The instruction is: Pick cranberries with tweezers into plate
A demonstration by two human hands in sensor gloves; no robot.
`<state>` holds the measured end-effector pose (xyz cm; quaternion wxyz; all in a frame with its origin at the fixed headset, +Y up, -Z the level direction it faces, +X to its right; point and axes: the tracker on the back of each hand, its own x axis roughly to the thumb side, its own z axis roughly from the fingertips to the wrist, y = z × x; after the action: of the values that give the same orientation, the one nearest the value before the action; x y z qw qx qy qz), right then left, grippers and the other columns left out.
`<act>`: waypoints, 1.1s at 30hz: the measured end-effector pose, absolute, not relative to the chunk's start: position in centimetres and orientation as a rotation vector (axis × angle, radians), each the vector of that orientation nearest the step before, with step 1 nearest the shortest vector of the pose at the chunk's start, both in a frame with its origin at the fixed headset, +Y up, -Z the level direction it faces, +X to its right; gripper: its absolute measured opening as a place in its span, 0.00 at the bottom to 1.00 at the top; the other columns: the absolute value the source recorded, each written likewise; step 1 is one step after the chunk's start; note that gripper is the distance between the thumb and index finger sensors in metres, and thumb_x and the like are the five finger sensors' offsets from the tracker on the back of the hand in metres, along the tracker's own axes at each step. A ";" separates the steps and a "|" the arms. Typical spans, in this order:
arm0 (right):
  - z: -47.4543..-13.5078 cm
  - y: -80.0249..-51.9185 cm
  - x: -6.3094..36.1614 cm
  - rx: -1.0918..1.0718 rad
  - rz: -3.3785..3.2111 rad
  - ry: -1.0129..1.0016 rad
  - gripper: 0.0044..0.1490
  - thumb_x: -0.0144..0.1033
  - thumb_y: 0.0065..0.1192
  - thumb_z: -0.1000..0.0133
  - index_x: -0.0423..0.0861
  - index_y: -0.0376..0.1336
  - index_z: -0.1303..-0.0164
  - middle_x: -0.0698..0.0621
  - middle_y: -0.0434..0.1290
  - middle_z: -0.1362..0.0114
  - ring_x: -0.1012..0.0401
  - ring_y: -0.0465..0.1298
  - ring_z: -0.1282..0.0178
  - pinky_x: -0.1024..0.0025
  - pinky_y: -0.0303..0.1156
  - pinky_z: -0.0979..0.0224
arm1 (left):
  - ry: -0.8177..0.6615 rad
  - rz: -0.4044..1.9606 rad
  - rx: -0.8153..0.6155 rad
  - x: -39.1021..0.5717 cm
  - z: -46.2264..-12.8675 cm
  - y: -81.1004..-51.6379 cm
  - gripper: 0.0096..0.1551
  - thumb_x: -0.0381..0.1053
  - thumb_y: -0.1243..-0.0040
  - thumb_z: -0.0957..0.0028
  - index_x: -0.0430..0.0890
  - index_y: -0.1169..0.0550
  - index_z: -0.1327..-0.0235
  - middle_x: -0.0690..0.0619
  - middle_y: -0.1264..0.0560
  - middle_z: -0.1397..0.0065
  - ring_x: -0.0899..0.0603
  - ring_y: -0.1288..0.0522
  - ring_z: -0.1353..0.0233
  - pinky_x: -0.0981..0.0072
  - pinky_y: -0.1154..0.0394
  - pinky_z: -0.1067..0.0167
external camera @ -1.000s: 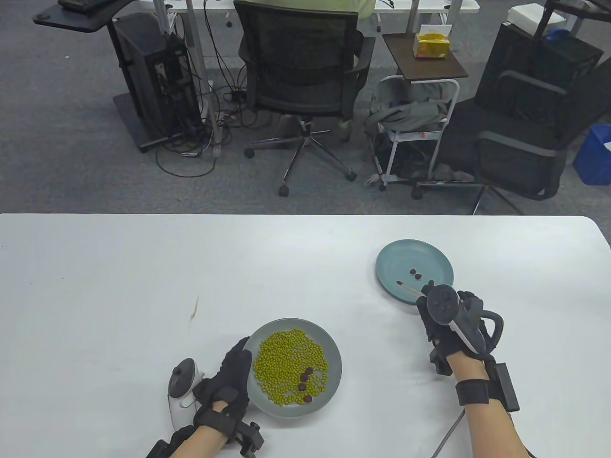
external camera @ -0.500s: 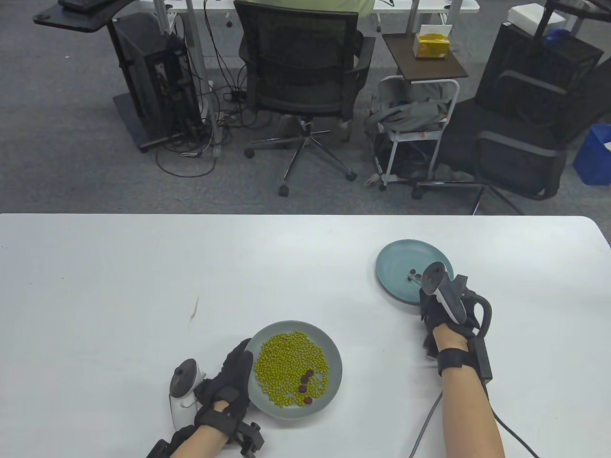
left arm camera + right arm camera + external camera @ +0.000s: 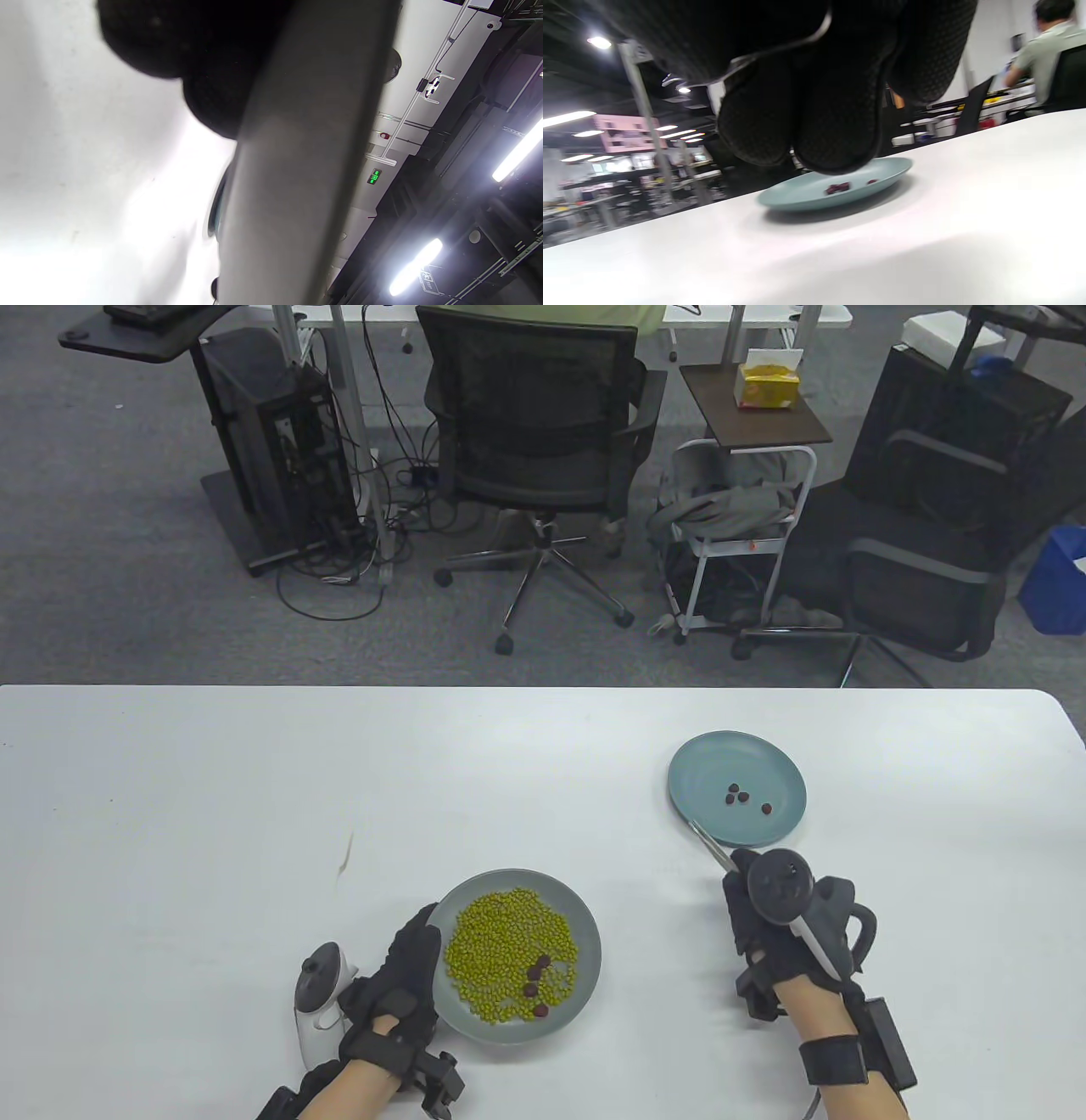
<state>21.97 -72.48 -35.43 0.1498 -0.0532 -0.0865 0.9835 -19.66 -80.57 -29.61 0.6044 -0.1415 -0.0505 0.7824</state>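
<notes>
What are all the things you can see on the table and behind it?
Table: one, white, fills the near half of the table view.
Teal plate: one, right side of the table.
Cranberries on the teal plate: four, dark red; three together, one apart.
Grey plate: one, near the front, left of centre.
Green beans: a heap, yellow-green, on the grey plate.
Cranberries among the beans: about four, dark red.
Tweezers: one, metal, tips over the teal plate's near rim.
Office chair: one, black, behind the table.
Tissue box: one, yellow, on a small side table.
Left hand: black glove, holds the grey plate's left edge.
Right hand: black glove, holds the tweezers.
</notes>
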 end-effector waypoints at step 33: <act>-29.4 -71.9 11.3 0.757 2.866 -0.505 0.31 0.62 0.55 0.57 0.60 0.69 0.48 0.67 0.77 0.60 0.65 0.79 0.54 0.54 0.62 0.25 | -0.125 1.743 -0.305 -19.8 -29.9 -80.6 0.36 0.61 0.55 0.43 0.48 0.48 0.27 0.48 0.34 0.31 0.43 0.15 0.56 0.60 0.17 0.63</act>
<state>11.32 -71.95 -29.38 0.0671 0.2512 -0.1677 0.9509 -19.82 -80.60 -29.87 0.6319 -0.1333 -0.0547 0.7615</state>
